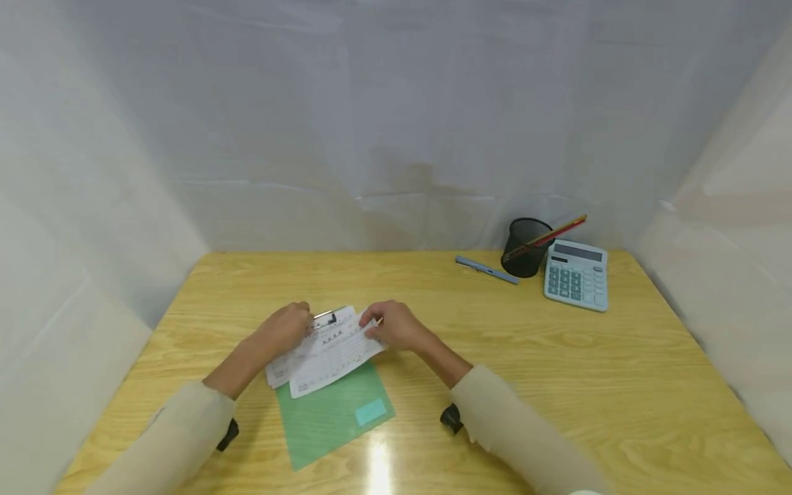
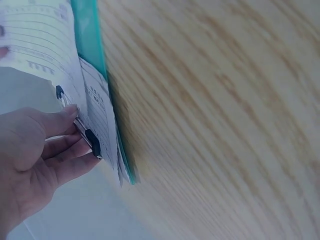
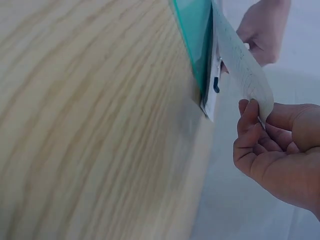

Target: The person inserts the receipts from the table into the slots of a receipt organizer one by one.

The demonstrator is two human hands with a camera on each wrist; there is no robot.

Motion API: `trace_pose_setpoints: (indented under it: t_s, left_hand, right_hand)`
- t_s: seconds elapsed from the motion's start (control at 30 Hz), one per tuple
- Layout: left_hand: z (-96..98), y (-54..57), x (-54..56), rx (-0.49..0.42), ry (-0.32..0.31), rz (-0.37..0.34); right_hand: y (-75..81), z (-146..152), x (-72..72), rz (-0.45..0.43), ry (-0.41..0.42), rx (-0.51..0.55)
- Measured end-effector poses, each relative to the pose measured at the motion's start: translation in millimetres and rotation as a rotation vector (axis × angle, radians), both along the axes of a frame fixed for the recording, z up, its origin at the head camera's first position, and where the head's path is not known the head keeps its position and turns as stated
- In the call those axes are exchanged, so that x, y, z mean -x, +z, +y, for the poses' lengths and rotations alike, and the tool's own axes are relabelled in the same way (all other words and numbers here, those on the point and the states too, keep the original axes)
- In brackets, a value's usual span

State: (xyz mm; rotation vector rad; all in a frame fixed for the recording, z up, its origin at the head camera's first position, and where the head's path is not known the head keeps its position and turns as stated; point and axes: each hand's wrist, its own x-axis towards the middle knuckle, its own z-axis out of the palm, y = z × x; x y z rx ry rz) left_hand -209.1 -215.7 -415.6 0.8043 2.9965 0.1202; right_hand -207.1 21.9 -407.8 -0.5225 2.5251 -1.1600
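A green clipboard (image 1: 334, 419) lies tilted on the table, a pale blue label on its lower right corner. Printed sheets cover its upper part, some sticking out at the left. At its top edge my left hand (image 1: 287, 328) grips the metal clip (image 2: 77, 120), which has black ends; thumb and fingers close on it in the left wrist view. My right hand (image 1: 396, 325) pinches the corner of a printed sheet (image 1: 337, 354) between thumb and fingers. That sheet (image 3: 240, 65) is lifted and bends away from the papers beneath in the right wrist view.
Toward the back right stand a black mesh pen cup (image 1: 524, 251) with pencils leaning out and a light blue calculator (image 1: 577, 275). A blue pen (image 1: 487, 270) lies left of the cup. Pale cloth walls (image 1: 396, 124) enclose the wooden table (image 1: 526, 371) at the back and sides.
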Motion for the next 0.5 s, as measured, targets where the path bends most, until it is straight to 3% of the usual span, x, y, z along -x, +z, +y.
trace_pose_setpoints:
  t_s: [0.5]
  left_hand:
    - [-2.4,-2.0,0.5,-0.007,-0.024,0.023]
  right_hand:
    - [-9.6,-36.5,16.2,-0.083,-0.043,-0.164]
